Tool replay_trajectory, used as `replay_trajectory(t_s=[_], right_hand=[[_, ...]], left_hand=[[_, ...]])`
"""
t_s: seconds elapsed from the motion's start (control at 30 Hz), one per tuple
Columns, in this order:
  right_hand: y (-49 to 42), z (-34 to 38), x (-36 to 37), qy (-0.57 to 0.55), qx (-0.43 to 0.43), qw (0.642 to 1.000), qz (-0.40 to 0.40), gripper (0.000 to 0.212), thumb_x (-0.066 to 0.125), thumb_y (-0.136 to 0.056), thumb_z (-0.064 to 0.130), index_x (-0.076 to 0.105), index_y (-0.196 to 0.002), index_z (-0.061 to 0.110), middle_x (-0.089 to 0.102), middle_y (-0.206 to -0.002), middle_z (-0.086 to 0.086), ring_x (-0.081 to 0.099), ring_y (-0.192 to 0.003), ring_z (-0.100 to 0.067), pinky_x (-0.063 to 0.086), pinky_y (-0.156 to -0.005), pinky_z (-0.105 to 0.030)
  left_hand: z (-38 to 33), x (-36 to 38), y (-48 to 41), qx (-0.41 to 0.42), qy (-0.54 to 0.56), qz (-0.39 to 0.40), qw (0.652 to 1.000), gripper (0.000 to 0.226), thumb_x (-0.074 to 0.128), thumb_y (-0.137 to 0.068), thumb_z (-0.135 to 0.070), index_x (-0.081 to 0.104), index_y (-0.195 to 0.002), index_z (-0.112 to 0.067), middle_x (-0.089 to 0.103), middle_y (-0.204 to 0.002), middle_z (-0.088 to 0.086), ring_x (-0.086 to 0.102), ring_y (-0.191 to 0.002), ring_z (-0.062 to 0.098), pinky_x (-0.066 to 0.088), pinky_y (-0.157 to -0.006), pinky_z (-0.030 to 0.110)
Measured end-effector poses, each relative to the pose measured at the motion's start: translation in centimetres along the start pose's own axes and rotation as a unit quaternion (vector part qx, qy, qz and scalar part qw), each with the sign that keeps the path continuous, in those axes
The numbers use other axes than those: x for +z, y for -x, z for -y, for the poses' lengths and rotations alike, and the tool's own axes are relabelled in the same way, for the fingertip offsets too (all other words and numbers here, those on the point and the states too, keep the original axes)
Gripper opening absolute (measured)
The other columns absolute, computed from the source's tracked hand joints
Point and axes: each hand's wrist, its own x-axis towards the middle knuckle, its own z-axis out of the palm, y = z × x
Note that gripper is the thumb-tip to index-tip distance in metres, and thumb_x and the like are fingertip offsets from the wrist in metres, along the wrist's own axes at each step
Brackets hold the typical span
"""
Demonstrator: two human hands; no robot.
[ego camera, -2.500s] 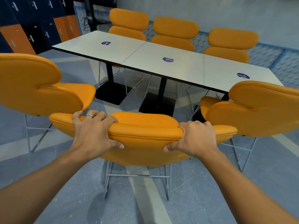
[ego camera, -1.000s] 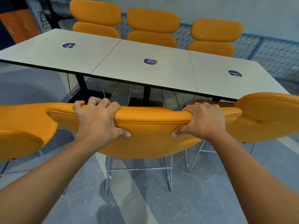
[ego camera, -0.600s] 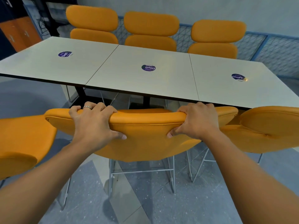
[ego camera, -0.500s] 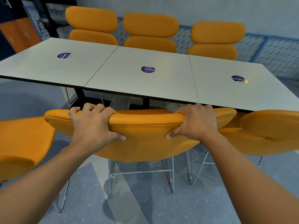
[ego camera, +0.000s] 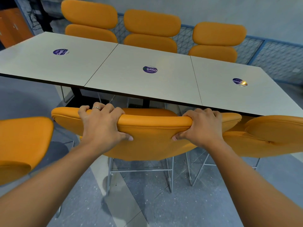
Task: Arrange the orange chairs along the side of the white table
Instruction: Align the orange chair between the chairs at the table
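Observation:
An orange chair [ego camera: 152,138] with a wire metal frame stands right in front of me, its seat tucked under the near edge of the long white table [ego camera: 124,79]. My left hand [ego camera: 101,126] grips the top of its backrest, fingers curled over the rim and thumb on the back. My right hand [ego camera: 203,126] grips the same backrest further right. A second orange chair [ego camera: 270,136] stands close on the right at the table's edge, and a third orange chair [ego camera: 21,145] stands on the left, set back from the table.
Three more orange chairs [ego camera: 152,30] line the table's far side, in front of a blue mesh railing [ego camera: 278,58]. Black table pedestals [ego camera: 77,95] stand beneath the top. Orange and dark lockers [ego camera: 13,25] are at the far left. Grey speckled floor lies below me.
The chair in my hands has moved forward to the table, its seat now under the near edge. The view has closed in with it. Both hands keep the same grip.

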Motion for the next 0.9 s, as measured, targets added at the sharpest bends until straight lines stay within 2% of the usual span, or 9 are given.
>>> replay_trajectory(t_s=[0.27,0.67,0.9], right_hand=[[-1.8,0.6,-0.2,-0.006,0.016,1.0,0.014,0.084,0.07,-0.047,0.088,0.062,-0.118,0.044,0.06,-0.113,0.009,0.047,-0.114,-0.023,0.027,-0.1,-0.045],[-8.2,1.6,0.8,0.004,0.009,1.0,-0.002,0.086,0.064,-0.049,0.092,0.06,-0.119,0.041,0.061,-0.112,0.007,0.048,-0.113,-0.023,0.031,-0.098,-0.047],[-11.5,1.9,1.5,0.001,0.008,1.0,-0.013,0.083,0.065,-0.052,0.091,0.06,-0.117,0.04,0.061,-0.111,0.007,0.049,-0.113,-0.024,0.03,-0.099,-0.049]], left_hand=[[0.8,0.7,-1.8,0.006,0.001,0.001,1.0,0.076,0.063,-0.05,-0.084,0.059,-0.11,-0.038,0.06,-0.107,-0.007,0.046,-0.113,0.026,0.024,-0.098,0.052],[3.1,2.7,-8.7,0.006,-0.01,0.004,1.0,0.076,0.064,-0.049,-0.084,0.059,-0.11,-0.037,0.062,-0.109,-0.002,0.047,-0.111,0.03,0.025,-0.097,0.052],[3.6,3.8,-11.9,-0.015,0.001,0.012,1.0,0.079,0.067,-0.05,-0.081,0.059,-0.114,-0.036,0.06,-0.114,0.0,0.043,-0.116,0.033,0.02,-0.102,0.051]])
